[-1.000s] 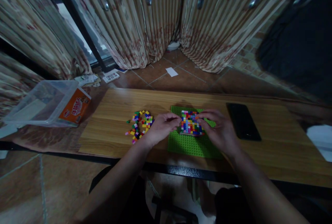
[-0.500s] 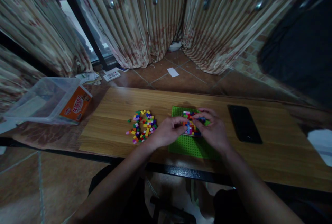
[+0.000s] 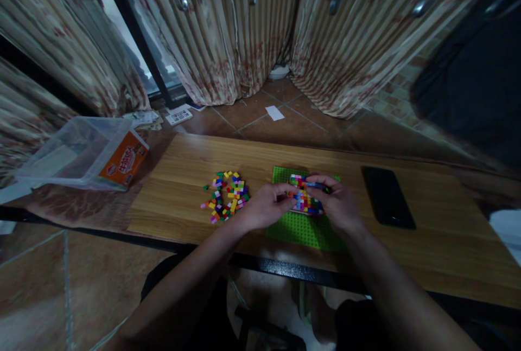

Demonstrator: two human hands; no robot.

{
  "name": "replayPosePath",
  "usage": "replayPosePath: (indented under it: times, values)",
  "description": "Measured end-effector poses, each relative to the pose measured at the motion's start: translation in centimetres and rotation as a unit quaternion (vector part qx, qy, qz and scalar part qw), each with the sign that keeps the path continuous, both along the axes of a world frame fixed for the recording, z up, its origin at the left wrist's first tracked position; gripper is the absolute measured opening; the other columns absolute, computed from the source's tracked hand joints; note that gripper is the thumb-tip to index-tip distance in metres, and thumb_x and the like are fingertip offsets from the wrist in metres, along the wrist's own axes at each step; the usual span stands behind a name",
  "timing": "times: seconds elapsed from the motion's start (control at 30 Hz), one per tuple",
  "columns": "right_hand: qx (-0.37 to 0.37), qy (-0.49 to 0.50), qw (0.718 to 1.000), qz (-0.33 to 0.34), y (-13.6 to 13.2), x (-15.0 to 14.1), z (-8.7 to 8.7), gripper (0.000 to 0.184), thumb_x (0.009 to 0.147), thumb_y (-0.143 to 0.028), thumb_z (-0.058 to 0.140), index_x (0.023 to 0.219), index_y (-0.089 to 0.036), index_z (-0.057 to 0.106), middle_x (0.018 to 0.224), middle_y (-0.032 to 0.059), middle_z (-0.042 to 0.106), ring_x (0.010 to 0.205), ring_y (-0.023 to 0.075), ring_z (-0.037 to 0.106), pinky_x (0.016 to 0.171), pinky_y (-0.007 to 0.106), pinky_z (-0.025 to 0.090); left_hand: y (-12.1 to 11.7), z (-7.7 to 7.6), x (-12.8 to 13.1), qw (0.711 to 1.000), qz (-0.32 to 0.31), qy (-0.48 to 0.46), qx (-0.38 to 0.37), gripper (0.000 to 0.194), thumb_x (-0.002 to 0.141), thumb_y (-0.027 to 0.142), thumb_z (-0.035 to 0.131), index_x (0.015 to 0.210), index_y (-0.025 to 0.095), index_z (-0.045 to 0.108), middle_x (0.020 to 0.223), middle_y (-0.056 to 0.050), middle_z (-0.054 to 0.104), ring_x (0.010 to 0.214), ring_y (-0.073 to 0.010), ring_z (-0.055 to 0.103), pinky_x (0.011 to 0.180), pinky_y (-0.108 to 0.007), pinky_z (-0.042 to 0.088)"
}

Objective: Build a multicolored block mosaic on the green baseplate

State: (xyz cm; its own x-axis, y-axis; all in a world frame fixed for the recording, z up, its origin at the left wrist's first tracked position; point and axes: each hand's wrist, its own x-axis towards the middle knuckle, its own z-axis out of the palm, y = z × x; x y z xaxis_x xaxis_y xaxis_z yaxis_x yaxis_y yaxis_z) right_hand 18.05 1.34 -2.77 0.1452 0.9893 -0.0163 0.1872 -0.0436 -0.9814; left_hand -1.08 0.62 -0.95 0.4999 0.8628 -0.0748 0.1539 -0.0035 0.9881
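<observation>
A green studded baseplate lies on the wooden table. On it sits a patch of many-coloured small bricks. My left hand rests at the patch's left edge, fingers curled with the tips pinched against the bricks. My right hand covers the patch's right side, fingers bent over its top edge and pressed on the bricks. A loose pile of small coloured bricks lies to the left of my left hand.
A black phone lies flat to the right of the baseplate. A clear plastic box with an orange label sits at the table's left end. Striped curtains hang behind, and papers lie on the tiled floor.
Both hands have closed in over the coloured brick patch, covering more of it than a second ago. The view has drifted slightly.
</observation>
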Motion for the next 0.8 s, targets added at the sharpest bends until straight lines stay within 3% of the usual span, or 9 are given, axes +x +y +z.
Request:
replayPosePath:
  times: [0.2, 0.33, 0.43, 0.6, 0.8]
  values:
    - [0.000, -0.016, 1.000, -0.002, -0.1, -0.2, 0.2, 0.028, 0.065, -0.039, 0.076, 0.086, -0.021, 0.073, 0.108, 0.0062, 0.071, 0.094, 0.0214, 0.065, 0.084, 0.038, 0.051, 0.5, 0.4, -1.0, 0.998, 0.002, 0.042, 0.039, 0.029, 0.087, 0.027, 0.055, 0.109, 0.016, 0.069, 0.084, -0.002, 0.069, 0.071, -0.0130, 0.059, 0.068, -0.025, 0.046]
    - [-0.050, 0.001, 0.999, 0.004, -0.5, 0.0, 0.7, 0.037, 0.065, -0.042, 0.078, 0.094, -0.021, 0.073, 0.102, 0.0059, 0.073, 0.079, 0.0199, 0.067, 0.069, 0.035, 0.054, 1.9, 1.3, -4.5, 0.990, 0.028, 0.110, 0.088, 0.029, 0.087, 0.027, 0.056, 0.108, 0.014, 0.071, 0.084, -0.004, 0.071, 0.072, -0.0140, 0.061, 0.069, -0.025, 0.047]
    - [-0.053, -0.025, 0.998, 0.018, -0.7, 0.5, 0.9, 0.044, 0.066, -0.046, 0.078, 0.102, -0.022, 0.072, 0.097, 0.0058, 0.074, 0.072, 0.0201, 0.068, 0.061, 0.034, 0.054, 2.9, 1.9, -8.0, 0.974, 0.083, 0.171, 0.125, 0.023, 0.085, 0.022, 0.055, 0.096, 0.012, 0.073, 0.086, -0.006, 0.072, 0.078, -0.0154, 0.063, 0.071, -0.024, 0.048]
    - [0.033, -0.114, 0.993, -0.012, -0.5, 1.1, 0.5, 0.039, 0.072, -0.050, 0.073, 0.101, -0.023, 0.073, 0.111, 0.0081, 0.071, 0.099, 0.0260, 0.067, 0.086, 0.044, 0.055, 3.3, 2.1, -10.7, 0.928, 0.088, 0.331, 0.145, 0.019, 0.076, 0.012, 0.057, 0.082, 0.014, 0.075, 0.079, -0.006, 0.072, 0.074, -0.0175, 0.065, 0.071, -0.026, 0.049]
    - [0.074, -0.154, 0.984, -0.050, -0.2, 1.2, 0.2, 0.032, 0.076, -0.047, 0.069, 0.095, -0.022, 0.072, 0.112, 0.0091, 0.070, 0.102, 0.0272, 0.066, 0.089, 0.047, 0.054, 3.0, 1.5, -9.8, 0.873, 0.060, 0.450, 0.180, 0.036, 0.074, 0.007, 0.054, 0.100, 0.019, 0.075, 0.100, -0.009, 0.073, 0.091, -0.0216, 0.067, 0.085, -0.029, 0.050]
